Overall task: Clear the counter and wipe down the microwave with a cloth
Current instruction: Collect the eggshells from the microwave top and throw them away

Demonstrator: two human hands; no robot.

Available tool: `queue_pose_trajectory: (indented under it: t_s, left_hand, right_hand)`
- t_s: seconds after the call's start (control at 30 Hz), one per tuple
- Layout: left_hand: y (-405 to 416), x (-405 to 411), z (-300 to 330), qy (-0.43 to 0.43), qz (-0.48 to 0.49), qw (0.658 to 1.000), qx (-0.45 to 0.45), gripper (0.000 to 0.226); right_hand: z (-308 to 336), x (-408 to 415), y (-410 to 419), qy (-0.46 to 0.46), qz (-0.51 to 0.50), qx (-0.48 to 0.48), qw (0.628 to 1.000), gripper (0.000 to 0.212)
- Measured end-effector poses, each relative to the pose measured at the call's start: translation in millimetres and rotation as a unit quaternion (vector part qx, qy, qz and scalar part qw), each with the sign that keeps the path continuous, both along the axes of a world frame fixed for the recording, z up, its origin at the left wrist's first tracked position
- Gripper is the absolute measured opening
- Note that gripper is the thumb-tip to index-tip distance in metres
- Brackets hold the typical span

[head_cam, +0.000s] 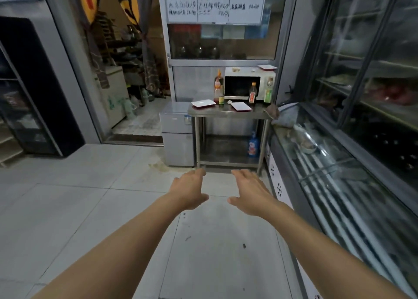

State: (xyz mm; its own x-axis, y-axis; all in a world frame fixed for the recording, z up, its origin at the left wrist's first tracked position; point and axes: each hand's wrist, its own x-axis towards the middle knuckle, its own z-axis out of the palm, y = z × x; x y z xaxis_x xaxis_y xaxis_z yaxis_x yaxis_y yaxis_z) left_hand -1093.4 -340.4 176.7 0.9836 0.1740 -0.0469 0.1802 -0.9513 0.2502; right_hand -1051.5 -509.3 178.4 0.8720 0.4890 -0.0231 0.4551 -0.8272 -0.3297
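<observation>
Left hand point(188, 191): stretched forward over the tiled floor point(67, 208), palm down, fingers straight and relaxed, holding nothing. Right hand point(251, 192): the same, beside it, apart from it.

Steel desk point(226, 113): well ahead, against the wall. On it:
- white microwave point(243, 84), door closed, at the back; a red-rimmed plate point(267, 67) on its top
- sauce bottles point(218, 88) just left of it
- one bottle point(253, 94) in front of its door
- green bottle point(268, 90) at its right
- two white plates point(203, 103), near the front edge

Crumpled cloth point(272, 111): at the desk's right corner, beside the glass display case point(339, 174).

Small grey fridge point(177, 133): left of the desk, touching it.
</observation>
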Motion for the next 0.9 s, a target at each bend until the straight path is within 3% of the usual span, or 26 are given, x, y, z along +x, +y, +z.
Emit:
queue_pose_trajectory:
  t_s: [0.43,0.63,0.9]
  left_hand:
    - [72.8,253.9,4.9,-0.003,0.003,1.0,-0.014,0.058]
    - [117.0,384.4,0.6,-0.027,-0.041,0.999,-0.019,0.059]
    - [176.0,538.1,7.6,0.002,-0.073,0.997,-0.031,0.061]
  right_hand:
    - [5.9,256.7,67.1,-0.001,0.013,-0.003,1.0,0.076]
    - [7.4,367.4,105.1,-0.014,-0.032,0.013,0.999,0.074]
    - [10.7,495.8,155.5,-0.003,-0.084,0.025,0.996,0.075]
